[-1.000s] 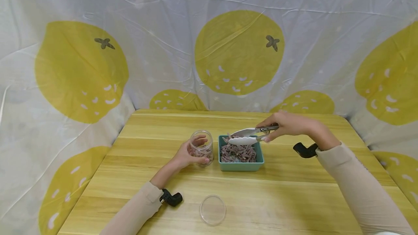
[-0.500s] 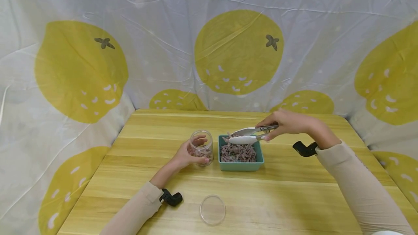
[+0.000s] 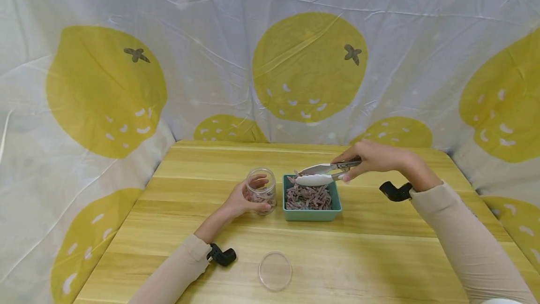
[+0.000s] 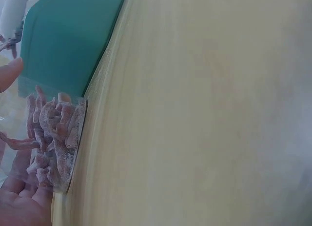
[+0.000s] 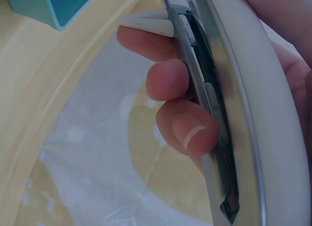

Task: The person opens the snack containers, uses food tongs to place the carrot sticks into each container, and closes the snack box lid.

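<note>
My left hand grips a clear jar, thumb in front and fingers round the back. Brownish-pink, powdery strips lie in its lower part, plain in the left wrist view. Just right of the jar stands a teal box heaped with the same kind of strips. Over the box's far side my right hand holds white-tipped metal tongs, whose tips are down among the strips. In the right wrist view several fingers curl round the tongs' handle.
A round clear lid lies near the front of the wooden table. A lemon-patterned cloth hangs behind the table and along its sides. Black wrist cameras are strapped at both sleeves.
Almost nothing differs. The tongs stay over the box, their arms slightly shifted at the strips, and the jar stays in my left hand.
</note>
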`<state>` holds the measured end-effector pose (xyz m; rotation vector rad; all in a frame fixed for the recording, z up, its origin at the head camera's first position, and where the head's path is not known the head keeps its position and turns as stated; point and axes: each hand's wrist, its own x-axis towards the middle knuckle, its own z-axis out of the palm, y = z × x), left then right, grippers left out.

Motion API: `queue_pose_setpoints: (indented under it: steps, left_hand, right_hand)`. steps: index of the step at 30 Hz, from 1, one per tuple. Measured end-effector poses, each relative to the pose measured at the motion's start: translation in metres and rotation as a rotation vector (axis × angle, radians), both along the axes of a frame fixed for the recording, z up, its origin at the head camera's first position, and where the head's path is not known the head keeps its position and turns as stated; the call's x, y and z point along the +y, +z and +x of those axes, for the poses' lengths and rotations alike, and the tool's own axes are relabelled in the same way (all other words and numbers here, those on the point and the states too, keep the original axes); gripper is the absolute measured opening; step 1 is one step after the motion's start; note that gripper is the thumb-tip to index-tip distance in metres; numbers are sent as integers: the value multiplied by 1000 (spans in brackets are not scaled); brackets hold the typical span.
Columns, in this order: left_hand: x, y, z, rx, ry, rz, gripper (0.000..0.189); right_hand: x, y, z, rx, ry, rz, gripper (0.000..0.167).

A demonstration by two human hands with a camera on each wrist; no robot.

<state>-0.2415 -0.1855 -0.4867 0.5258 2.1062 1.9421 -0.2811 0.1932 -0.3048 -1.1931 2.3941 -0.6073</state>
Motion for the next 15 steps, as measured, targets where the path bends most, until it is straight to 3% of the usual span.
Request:
queue_pose_setpoints:
  steps: [15]
  left_hand:
    - [0,2,1,-18,5,-9,82]
  right_hand:
    - [-17,31,-6,-9,22,-31,56]
